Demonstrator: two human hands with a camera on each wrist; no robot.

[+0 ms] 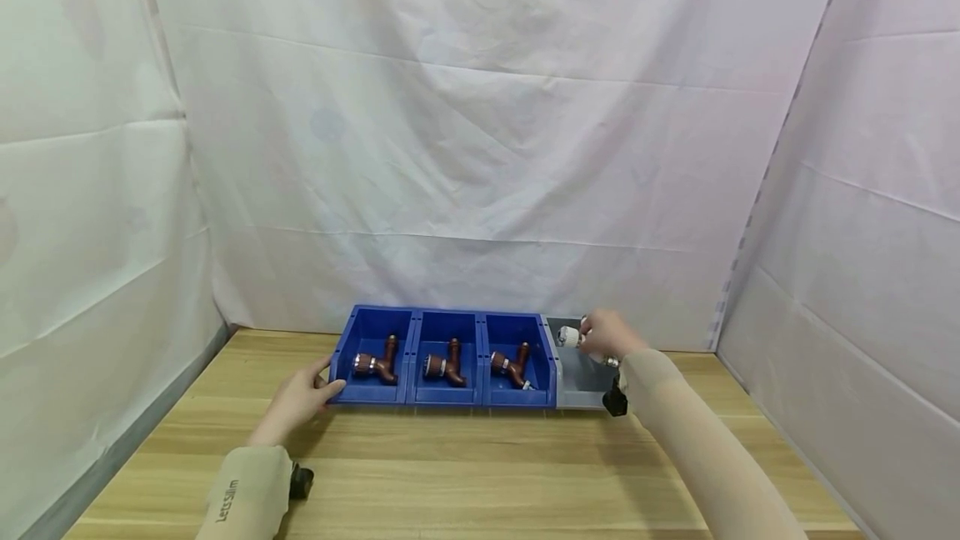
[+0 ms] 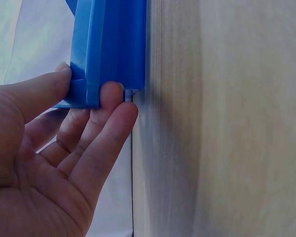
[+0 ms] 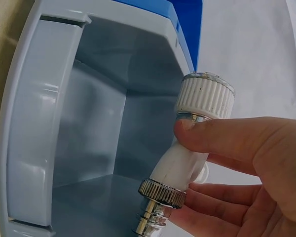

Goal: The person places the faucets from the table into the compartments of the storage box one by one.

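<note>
My left hand (image 1: 300,397) grips the left front corner of the leftmost blue bin (image 2: 122,44), thumb on one side of its edge and fingers on the other. My right hand (image 1: 611,335) holds a white tap (image 3: 175,165) by its body, over the grey bin (image 1: 577,397) at the row's right end. The tap has a ribbed white knob (image 3: 205,96), a knurled metal collar and a metal threaded end. Inside the grey bin, the part of the floor seen in the right wrist view is bare.
Three blue bins stand joined beside the grey one. Each holds a brown tap: the left one (image 1: 386,367), the middle one (image 1: 452,367) and the right one (image 1: 514,368). A wooden table (image 1: 450,473) lies beneath, with white cloth (image 1: 450,148) hanging behind and at both sides.
</note>
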